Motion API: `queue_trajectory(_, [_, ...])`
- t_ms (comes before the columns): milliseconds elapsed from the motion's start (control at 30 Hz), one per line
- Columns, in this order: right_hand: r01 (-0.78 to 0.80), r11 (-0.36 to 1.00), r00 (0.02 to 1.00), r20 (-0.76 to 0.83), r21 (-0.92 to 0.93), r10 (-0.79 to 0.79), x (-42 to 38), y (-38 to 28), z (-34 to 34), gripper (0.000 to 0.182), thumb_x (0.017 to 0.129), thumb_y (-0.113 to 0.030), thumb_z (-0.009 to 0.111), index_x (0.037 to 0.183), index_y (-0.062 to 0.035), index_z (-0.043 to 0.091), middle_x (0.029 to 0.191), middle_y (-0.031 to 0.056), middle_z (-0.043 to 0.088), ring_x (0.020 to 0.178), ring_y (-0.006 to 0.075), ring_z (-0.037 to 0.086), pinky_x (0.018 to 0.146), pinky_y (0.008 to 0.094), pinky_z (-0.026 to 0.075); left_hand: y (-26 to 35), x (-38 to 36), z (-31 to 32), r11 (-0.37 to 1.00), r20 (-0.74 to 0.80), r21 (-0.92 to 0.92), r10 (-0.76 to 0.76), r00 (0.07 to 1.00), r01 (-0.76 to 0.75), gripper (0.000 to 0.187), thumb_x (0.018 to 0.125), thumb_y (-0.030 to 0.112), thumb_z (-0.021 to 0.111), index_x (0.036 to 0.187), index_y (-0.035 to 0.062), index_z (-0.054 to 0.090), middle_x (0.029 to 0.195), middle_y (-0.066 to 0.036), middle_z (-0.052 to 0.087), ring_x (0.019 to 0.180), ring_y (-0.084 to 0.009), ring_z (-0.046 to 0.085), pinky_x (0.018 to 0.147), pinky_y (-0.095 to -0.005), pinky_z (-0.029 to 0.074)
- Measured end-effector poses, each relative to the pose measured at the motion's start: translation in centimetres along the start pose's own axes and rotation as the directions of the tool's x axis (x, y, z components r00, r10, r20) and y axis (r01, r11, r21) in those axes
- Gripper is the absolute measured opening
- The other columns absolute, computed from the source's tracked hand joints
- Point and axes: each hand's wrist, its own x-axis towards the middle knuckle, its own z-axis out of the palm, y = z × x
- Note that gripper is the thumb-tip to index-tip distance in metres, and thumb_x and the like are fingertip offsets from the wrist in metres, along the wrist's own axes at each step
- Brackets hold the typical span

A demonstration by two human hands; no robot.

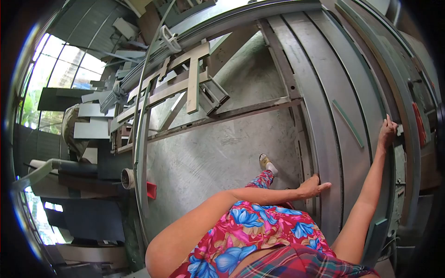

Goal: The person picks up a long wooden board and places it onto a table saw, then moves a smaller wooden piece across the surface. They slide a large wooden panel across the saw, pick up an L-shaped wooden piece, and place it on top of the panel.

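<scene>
My left hand rests at the near edge of the grey metal table, fingers apart, one finger stretched over the metal. Farther right, my right hand is at the far side of the table, by the long metal rail, with its fingers bent together. Whatever lies between those fingers is too small to tell. A narrow green-edged strip lies on the table between my hands. A short green-edged piece is beside my right forearm.
Behind the table is a metal frame with pale board pieces on it. Stacked dark panels stand at the left. A red object is on the concrete floor. Another red object is at the right.
</scene>
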Motion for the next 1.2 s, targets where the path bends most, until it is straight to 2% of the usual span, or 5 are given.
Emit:
queue_trajectory(433, [0.002,0.999,1.000,0.005,0.036,-0.002,1.6,0.1,2.6,0.028,0.080,-0.017,0.057,0.108,-0.0175,0.061,0.088,0.0103,0.054,0.082,0.0246,0.054,0.076,0.0334,0.044,0.0,-0.3,0.2,1.000,-0.001,-0.014,-0.028,1.000,0.028,0.071,0.077,0.051,0.055,0.119,-0.0037,0.038,0.110,-0.025,0.051,0.105,-0.0370,0.049,0.088,-0.0400,0.039])
queue_trajectory(533, [-0.043,0.998,0.999,0.028,0.052,0.041,1.8,-1.0,1.9,0.028,0.079,-0.016,0.058,0.107,-0.0172,0.062,0.087,0.0095,0.055,0.083,0.0243,0.054,0.076,0.0336,0.044,-0.3,-0.4,0.2,1.000,-0.031,0.011,0.030,0.999,-0.030,0.074,0.077,0.057,0.051,0.105,-0.0107,0.042,0.098,-0.031,0.054,0.095,-0.0421,0.053,0.080,-0.0445,0.042])
queue_trajectory(933, [-0.135,0.990,0.988,0.083,0.038,0.131,4.5,-4.7,2.1,0.028,0.079,-0.020,0.060,0.107,-0.0189,0.061,0.088,0.0069,0.054,0.085,0.0224,0.054,0.074,0.0338,0.046,-0.1,-0.2,-0.7,0.999,0.071,0.047,0.001,0.997,-0.004,0.073,0.078,0.053,0.053,0.120,-0.0038,0.036,0.109,-0.026,0.052,0.102,-0.0380,0.050,0.087,-0.0410,0.040])
queue_trajectory(1033, [-0.193,0.967,0.970,0.115,-0.164,0.213,4.7,-7.7,-0.5,0.032,0.077,-0.026,0.061,0.109,-0.0196,0.060,0.087,0.0062,0.056,0.085,0.0221,0.055,0.074,0.0338,0.046,0.6,-0.3,-1.4,0.999,0.133,0.038,-0.033,0.991,0.028,0.073,0.078,0.053,0.053,0.120,-0.0039,0.037,0.108,-0.026,0.052,0.102,-0.0377,0.051,0.087,-0.0407,0.040])
queue_trajectory(1200, [-0.194,0.970,0.981,-0.038,-0.149,0.191,2.0,-4.8,-1.8,0.036,0.076,-0.033,0.062,0.110,-0.0196,0.059,0.096,0.0062,0.056,0.088,0.0221,0.055,0.075,0.0356,0.045,0.4,-0.3,-1.6,0.998,0.108,0.062,0.016,0.994,-0.023,0.072,0.079,0.053,0.052,0.117,-0.0068,0.039,0.104,-0.027,0.053,0.100,-0.0377,0.052,0.084,-0.0405,0.041])
